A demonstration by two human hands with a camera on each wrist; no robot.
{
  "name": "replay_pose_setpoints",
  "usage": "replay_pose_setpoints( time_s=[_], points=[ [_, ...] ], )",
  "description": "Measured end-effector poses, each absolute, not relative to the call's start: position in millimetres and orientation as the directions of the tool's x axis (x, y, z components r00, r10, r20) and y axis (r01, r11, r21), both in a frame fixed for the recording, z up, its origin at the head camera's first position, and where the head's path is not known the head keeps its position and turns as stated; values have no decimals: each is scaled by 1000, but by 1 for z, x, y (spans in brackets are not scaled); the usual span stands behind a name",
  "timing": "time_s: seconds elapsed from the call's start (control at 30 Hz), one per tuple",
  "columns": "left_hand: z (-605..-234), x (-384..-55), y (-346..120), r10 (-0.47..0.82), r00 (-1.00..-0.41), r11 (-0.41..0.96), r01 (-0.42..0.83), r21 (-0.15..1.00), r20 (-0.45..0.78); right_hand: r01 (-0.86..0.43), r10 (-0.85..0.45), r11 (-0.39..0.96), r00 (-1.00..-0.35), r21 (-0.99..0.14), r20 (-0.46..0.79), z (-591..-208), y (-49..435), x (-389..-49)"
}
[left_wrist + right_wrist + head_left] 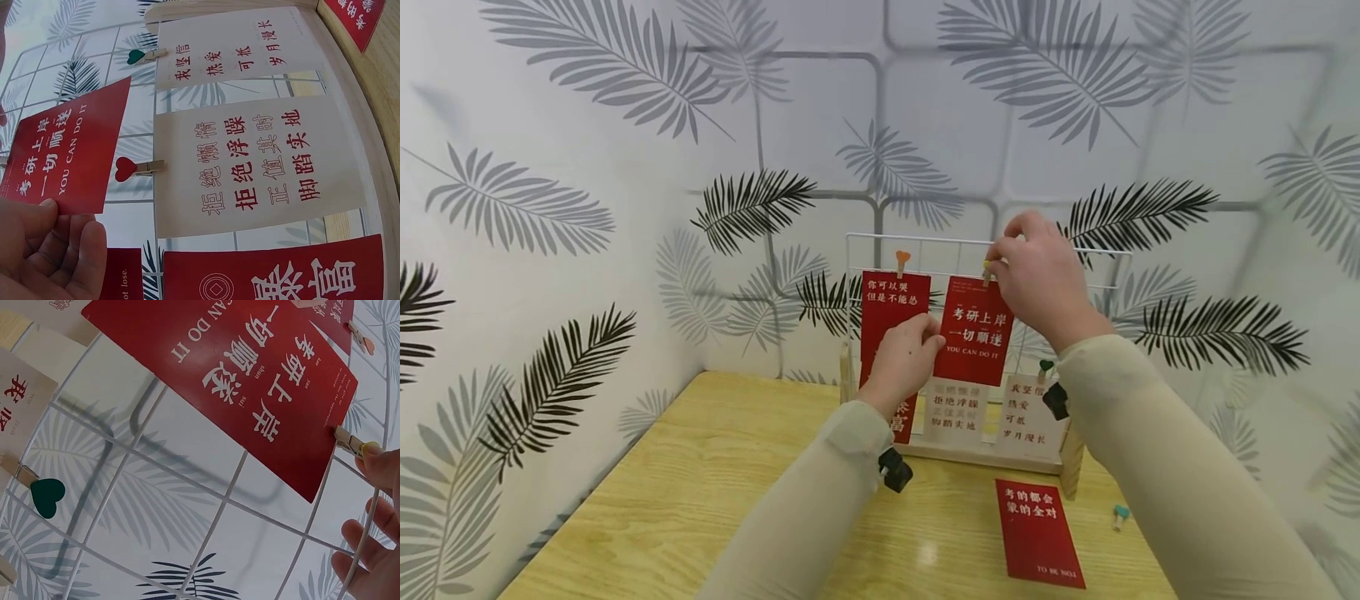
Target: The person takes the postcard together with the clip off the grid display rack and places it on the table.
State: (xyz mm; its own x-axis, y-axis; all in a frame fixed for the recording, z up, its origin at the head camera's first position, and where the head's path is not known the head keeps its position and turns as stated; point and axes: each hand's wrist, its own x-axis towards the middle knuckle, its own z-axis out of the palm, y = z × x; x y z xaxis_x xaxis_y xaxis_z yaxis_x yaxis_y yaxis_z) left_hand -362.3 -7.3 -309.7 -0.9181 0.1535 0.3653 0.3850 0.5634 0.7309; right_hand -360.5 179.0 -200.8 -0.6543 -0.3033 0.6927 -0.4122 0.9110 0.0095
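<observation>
Could lose the red card (pixel 973 342) from a shallow bite: caught at one spot on the top edge by the yellow clip (pixel 348 441), so apt to pivot, hang crooked or slide free on letting go. Hard to tell whether clamped to the wire grid (pixel 226 499) too or only to the paper; in the latter case, likely to drop to the tabletop (pixel 737 500). Could also snag on the red heart clip (pixel 125 169) below and knock the white card (pixel 259 169) askew, from too low a swing. Pinching the red card's left edge, toward the bottom, in the left grip (pixel 904 358); pinching the yellow clip's head in the right grip (pixel 1041 271). Placed before the upper middle of the grid, beside the neighbouring card (pixel 883 310). Looks flat, rectangular and plain red, with two lines of white Chinese characters, "YOU CAN DO IT" beneath, and tiny print along the top.
</observation>
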Motion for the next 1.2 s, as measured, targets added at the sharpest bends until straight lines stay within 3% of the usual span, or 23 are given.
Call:
replay_pose_setpoints(
  time_s=[0.33,0.73,1.0,1.2],
  points=[
    [-310,-359,-10,163,-912,559,400,726,376,-452,-309,892,-608,1,732,-198,181,-358],
    [-311,-354,-9,169,-918,550,389,739,358,-499,-314,866,-594,-34,741,-196,187,-349],
    [-313,-350,-11,178,-919,542,391,744,352,-528,-313,847,-594,-65,741,-199,194,-339],
    [-315,-344,-12,186,-924,531,380,757,333,-507,-285,856,-631,-106,721,-205,201,-334]
  ],
)
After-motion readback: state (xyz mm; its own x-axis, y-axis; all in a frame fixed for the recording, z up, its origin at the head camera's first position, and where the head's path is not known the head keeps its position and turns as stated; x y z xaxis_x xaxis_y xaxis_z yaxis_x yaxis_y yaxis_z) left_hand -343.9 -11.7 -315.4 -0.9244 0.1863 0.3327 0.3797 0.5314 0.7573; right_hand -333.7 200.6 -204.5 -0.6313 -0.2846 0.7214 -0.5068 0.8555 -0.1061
